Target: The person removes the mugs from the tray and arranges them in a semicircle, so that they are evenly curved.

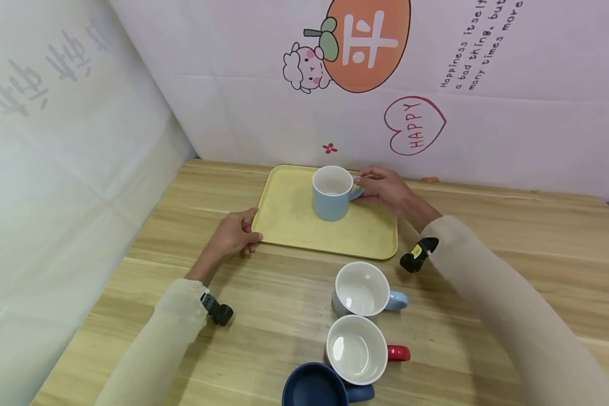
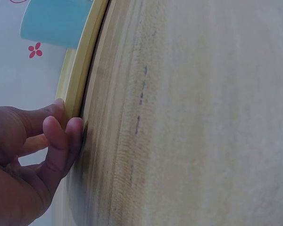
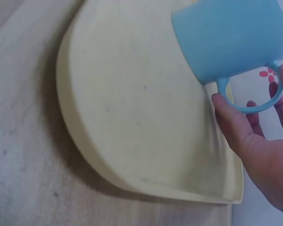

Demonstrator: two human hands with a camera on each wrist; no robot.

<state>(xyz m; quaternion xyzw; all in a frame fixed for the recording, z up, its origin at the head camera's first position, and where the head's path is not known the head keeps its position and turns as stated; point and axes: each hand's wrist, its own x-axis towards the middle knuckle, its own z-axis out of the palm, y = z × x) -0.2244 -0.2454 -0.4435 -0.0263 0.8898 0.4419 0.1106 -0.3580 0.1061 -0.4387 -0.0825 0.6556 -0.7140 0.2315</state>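
Note:
A light blue mug [image 1: 331, 204] with a white inside stands upright on a yellow tray [image 1: 289, 225], right of its middle. My right hand [image 1: 384, 189] holds its handle loosely, fingers and thumb around it; in the right wrist view the fingers of the right hand [image 3: 269, 155] surround the handle of the blue mug [image 3: 231, 40]. At the tray's near left corner, my left hand [image 1: 230, 233] grips the edge. Close up in the left wrist view, fingertips of the left hand [image 2: 30, 155] press on the tray's rim [image 2: 76, 89].
Nearer me, a white-inside mug with a light blue handle [image 1: 361, 290], one with a red handle [image 1: 357, 351] and a dark blue mug [image 1: 314, 386] stand in a row on the wooden table [image 1: 264, 304]. A printed white cloth [image 1: 233, 84] hangs behind the tray.

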